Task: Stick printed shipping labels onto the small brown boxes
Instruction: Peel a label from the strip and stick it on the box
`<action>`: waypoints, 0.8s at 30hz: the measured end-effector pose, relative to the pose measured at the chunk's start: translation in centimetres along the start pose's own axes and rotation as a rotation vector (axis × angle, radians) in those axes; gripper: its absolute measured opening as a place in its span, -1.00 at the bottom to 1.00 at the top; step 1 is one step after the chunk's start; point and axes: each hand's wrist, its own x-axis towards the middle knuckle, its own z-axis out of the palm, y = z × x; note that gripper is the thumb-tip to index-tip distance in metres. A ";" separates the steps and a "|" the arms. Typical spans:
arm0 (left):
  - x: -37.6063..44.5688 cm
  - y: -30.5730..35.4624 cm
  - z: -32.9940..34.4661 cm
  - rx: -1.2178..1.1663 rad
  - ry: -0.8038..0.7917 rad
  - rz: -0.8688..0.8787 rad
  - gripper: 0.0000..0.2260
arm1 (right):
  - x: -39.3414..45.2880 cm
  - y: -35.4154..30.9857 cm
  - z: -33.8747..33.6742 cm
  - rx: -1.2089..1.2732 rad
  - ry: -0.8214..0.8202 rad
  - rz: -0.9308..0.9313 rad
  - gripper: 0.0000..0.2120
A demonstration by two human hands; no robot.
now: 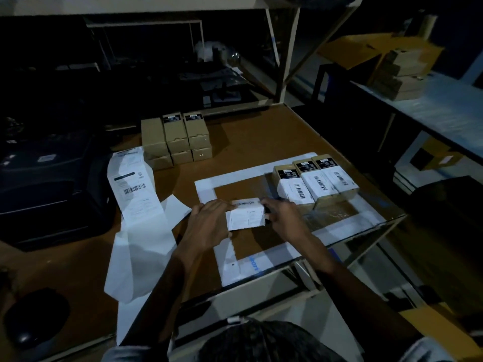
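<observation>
A small box (247, 215) wrapped in a white shipping label sits at the middle of the brown table. My left hand (209, 222) grips its left side, thumb under the near edge. My right hand (283, 215) holds its right end with curled fingers. Three labelled brown boxes (316, 183) stand side by side just to the right. A stack of unlabelled brown boxes (176, 139) stands at the back of the table. A strip of printed labels (133, 186) runs out from the black printer (49, 189) on the left.
White backing paper (141, 254) trails off the table's near left. A white frame (235, 265) marks a square on the table (256, 131). More boxes (400, 74) are stacked on a shelf at the far right. A dark round object (36, 317) lies at the near left.
</observation>
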 end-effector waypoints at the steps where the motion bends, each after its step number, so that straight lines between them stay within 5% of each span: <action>1: -0.4 0.0 0.0 -0.042 -0.010 -0.007 -0.36 | -0.1 0.0 -0.3 0.041 0.005 0.024 -0.63; 3: -1.1 -0.3 0.2 -0.134 0.007 -0.029 -0.37 | -0.3 -0.1 -0.8 0.166 -0.030 0.107 -0.63; 7: -1.8 -0.4 0.3 -0.338 0.123 -0.172 -0.43 | -0.5 0.0 -1.1 0.418 -0.305 0.150 -0.06; 11: -2.3 -0.1 0.5 -0.333 0.164 -0.266 -0.25 | -0.3 -0.3 -0.6 0.459 -0.444 0.122 0.15; 16: -2.0 1.1 1.6 -0.165 0.139 -0.346 -0.08 | -0.2 -0.4 2.0 0.156 -0.212 0.124 -0.04; 24: -2.3 0.9 1.2 -0.267 0.054 -0.286 -0.33 | 0.7 0.9 1.2 0.138 -0.326 0.033 -0.16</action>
